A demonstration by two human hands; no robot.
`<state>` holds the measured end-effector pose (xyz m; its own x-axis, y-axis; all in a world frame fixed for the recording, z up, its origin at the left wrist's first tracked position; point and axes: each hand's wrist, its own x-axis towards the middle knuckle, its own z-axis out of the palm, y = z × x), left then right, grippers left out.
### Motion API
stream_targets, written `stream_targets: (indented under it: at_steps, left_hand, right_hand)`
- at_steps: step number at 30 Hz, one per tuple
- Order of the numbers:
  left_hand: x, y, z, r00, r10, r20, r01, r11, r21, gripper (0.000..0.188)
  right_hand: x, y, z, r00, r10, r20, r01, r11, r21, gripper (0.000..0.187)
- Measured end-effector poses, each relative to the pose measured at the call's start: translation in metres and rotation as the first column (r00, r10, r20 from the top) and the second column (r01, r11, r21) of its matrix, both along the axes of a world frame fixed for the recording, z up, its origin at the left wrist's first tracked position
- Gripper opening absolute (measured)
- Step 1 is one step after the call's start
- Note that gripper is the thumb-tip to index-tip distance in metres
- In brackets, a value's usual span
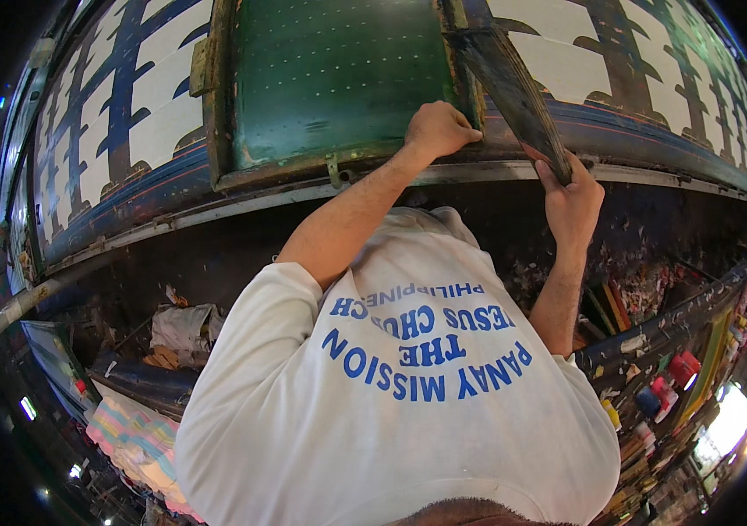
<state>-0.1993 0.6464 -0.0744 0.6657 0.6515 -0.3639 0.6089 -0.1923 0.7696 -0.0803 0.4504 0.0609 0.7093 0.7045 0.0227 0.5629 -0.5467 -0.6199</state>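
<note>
Our left hand (437,130) curls shut over the green screen frame (338,83)'s lower corner, steadying it on the printed cloth (128,105); our right hand (570,197) grips the squeegee (513,92) handle, blade leaning across the frame.

White short-sleeved T-shirt (408,412) (blue printed lettering), bare forearms.

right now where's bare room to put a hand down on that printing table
Bare printed cloth lies left of the green screen frame, and more right of the squeegee. The near frame edge is crowded: left hand on its corner, right hand gripping the squeegee.
</note>
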Motion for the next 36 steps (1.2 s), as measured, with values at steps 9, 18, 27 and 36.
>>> stream_targets:
  at_steps: [9, 18, 27, 36]
  left_hand:
    - [-0.002, 0.003, 0.003, 0.999, 0.037, -0.015, -0.038, 0.997, -0.072, 0.031]
    - [-0.015, 0.023, -0.002, 0.988, 0.105, 0.117, -0.05, 0.916, -0.397, 0.032]
    - [0.0, 0.006, 0.013, 0.992, -0.12, -0.039, 0.124, 0.984, 0.13, 0.027]
    - [-0.002, -0.021, 0.018, 0.971, -0.229, 0.068, 0.143, 0.784, 0.605, 0.017]
  right_hand:
    - [0.017, -0.013, -0.009, 0.999, 0.001, 0.046, -0.002, 1.0, 0.02, 0.027]
    - [0.025, -0.025, -0.019, 0.999, 0.001, 0.043, -0.002, 1.0, 0.016, 0.029]
    - [0.024, -0.029, -0.016, 0.999, 0.007, 0.035, -0.008, 0.999, 0.033, 0.029]
    - [0.024, -0.027, -0.015, 0.998, 0.015, 0.06, -0.015, 1.0, 0.002, 0.029]
